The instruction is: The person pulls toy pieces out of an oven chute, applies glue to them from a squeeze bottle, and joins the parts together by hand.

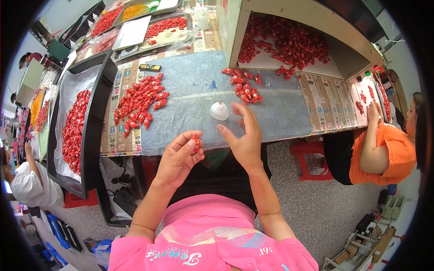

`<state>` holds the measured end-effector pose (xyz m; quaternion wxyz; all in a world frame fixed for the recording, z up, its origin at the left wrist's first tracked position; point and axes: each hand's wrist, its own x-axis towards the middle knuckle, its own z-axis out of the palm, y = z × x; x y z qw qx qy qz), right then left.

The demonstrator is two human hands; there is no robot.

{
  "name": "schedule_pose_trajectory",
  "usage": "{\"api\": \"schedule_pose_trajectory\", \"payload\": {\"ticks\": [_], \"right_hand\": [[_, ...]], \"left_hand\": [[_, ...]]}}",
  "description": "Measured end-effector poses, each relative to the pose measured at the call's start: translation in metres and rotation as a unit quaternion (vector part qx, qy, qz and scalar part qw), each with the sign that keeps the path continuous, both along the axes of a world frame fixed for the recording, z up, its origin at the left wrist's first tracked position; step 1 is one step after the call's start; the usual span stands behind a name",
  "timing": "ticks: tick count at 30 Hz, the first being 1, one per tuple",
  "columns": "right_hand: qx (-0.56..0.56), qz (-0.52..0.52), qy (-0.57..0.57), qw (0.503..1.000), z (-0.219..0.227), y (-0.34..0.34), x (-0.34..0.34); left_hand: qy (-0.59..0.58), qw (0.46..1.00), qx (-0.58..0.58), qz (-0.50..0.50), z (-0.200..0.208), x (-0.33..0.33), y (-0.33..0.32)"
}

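My left hand pinches a small red figurine between thumb and fingertips, just above the table's near edge. Thumb and fingers apart, my right hand is beside a white dome-shaped bottle with a thin tip; I see nothing in its grasp. The bottle stands upright on a blue-grey cloth. Beyond it lies a small group of red figurines. A larger pile of red figurines is to the left of the cloth, partly on it.
A black tray with many red pieces stands at the left. An open-fronted box at the back right holds more. Metal trays and a squeeze bottle are at the back. A co-worker in orange sits at the right, by a red stool.
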<state>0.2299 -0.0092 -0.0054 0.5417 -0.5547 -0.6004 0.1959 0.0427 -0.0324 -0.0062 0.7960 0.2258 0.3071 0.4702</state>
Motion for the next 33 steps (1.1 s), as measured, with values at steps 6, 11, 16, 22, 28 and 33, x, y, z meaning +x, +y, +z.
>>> {"api": "schedule_pose_trajectory", "payload": {"ticks": [6,11,16,22,28,33], "right_hand": [[-0.029,0.077,-0.037,0.996,-0.013,0.023,0.0],[-0.049,0.081,0.089,0.992,-0.006,-0.001,0.007],[-0.136,0.13,0.165,0.968,0.017,-0.041,0.037],[-0.104,0.024,0.322,0.941,0.021,-0.063,0.037],[0.002,0.06,0.204,0.977,0.01,-0.063,0.035],[-0.001,0.056,0.228,0.972,0.011,-0.067,0.032]], "left_hand": [[-0.033,0.999,-0.009,-0.016,-0.003,0.003,-0.002],[-0.003,1.0,-0.01,-0.014,-0.003,-0.003,-0.002],[-0.004,1.0,-0.009,-0.029,-0.006,-0.002,-0.001],[0.007,0.999,0.007,-0.041,-0.005,0.006,0.001],[0.013,0.998,-0.006,-0.057,0.0,0.007,-0.003],[0.014,0.998,-0.01,-0.064,-0.001,0.008,-0.004]]}}
